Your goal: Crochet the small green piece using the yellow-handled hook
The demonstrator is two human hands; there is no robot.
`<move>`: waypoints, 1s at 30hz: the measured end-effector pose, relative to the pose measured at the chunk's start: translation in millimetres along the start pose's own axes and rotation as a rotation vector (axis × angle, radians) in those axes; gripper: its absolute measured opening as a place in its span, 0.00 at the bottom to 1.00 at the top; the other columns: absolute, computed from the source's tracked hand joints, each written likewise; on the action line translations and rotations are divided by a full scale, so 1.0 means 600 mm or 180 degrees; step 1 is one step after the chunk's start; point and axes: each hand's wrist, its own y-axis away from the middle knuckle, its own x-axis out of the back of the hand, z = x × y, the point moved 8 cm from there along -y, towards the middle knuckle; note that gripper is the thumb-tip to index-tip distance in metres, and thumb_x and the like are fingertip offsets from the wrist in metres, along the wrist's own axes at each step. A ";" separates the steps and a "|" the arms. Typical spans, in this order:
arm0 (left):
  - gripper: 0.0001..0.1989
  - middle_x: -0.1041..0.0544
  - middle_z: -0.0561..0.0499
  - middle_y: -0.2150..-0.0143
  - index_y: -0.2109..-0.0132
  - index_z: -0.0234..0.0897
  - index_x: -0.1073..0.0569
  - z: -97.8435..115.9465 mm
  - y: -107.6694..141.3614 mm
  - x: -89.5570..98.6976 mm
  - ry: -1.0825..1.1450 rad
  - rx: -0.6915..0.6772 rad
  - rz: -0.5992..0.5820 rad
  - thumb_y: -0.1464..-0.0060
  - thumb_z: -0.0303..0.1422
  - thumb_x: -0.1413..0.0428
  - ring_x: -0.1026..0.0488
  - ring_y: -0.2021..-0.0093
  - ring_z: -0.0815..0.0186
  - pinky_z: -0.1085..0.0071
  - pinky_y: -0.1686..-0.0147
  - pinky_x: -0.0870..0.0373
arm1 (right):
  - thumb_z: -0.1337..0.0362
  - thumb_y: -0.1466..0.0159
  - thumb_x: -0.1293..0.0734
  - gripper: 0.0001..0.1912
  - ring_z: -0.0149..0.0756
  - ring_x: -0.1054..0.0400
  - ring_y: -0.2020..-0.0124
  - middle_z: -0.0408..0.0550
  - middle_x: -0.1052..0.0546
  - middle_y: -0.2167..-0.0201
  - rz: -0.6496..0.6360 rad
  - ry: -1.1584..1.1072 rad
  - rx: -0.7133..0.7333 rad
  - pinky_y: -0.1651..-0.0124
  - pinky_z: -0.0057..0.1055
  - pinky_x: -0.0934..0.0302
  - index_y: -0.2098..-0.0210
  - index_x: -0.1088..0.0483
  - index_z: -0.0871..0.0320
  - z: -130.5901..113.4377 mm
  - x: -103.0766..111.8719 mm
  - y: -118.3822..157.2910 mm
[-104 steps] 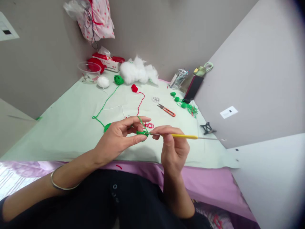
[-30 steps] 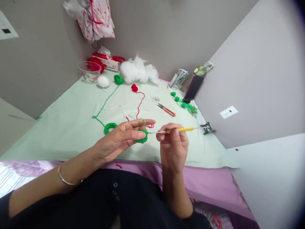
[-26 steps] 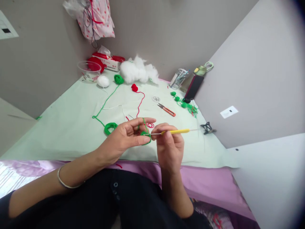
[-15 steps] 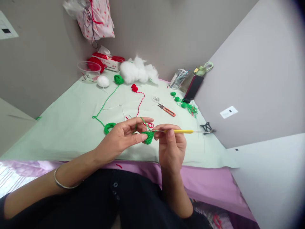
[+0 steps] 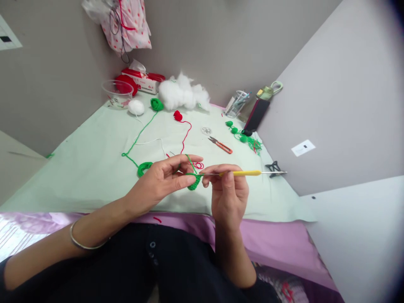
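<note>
Between the thumb and fingers of my left hand is a small green crochet piece, with green yarn running over the raised index finger. My right hand is closed round the yellow grip of a crochet hook. The hook's thin metal shaft points left and its tip meets the piece's top edge; the exact loop is too small to make out. A green yarn coil lies beside my left wrist, and a red yarn strand lies just behind the fingers.
Orange-handled thread snips lie past my right hand, near small green balls. Farther back are white stuffing, a green yarn ball, a white yarn ball, a clear tub and a bottle. A black clip sits at right.
My right hand and the crochet hook have shifted slightly to the right. The green piece has turned a little and sits more behind my left thumb.
</note>
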 end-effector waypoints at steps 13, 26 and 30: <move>0.22 0.26 0.55 0.62 0.42 0.45 0.19 0.002 0.000 0.007 -0.0247 -0.0036 0.0226 0.44 0.32 0.32 0.26 0.58 0.67 0.68 0.51 0.30 | 0.62 0.25 0.37 0.10 0.32 0.24 0.69 0.45 0.17 0.64 -0.0150 0.0621 0.0313 0.66 0.32 0.28 0.59 0.24 0.53 -0.018 -0.005 0.007; 0.26 0.24 0.54 0.62 0.37 0.42 0.23 0.006 0.001 0.013 -0.0824 -0.0411 0.0503 0.43 0.33 0.34 0.25 0.54 0.62 0.60 0.40 0.34 | 0.69 0.27 0.37 0.12 0.39 0.20 0.59 0.53 0.16 0.59 -0.0342 0.2160 0.2106 0.61 0.37 0.23 0.48 0.24 0.56 -0.049 -0.038 0.049; 0.20 0.22 0.52 0.61 0.42 0.43 0.20 0.007 0.003 0.010 -0.0674 -0.0342 0.0369 0.42 0.34 0.33 0.25 0.53 0.61 0.60 0.42 0.33 | 0.68 0.26 0.39 0.12 0.36 0.23 0.65 0.48 0.16 0.61 -0.0135 0.1502 0.1486 0.65 0.36 0.26 0.52 0.24 0.53 -0.046 -0.021 0.034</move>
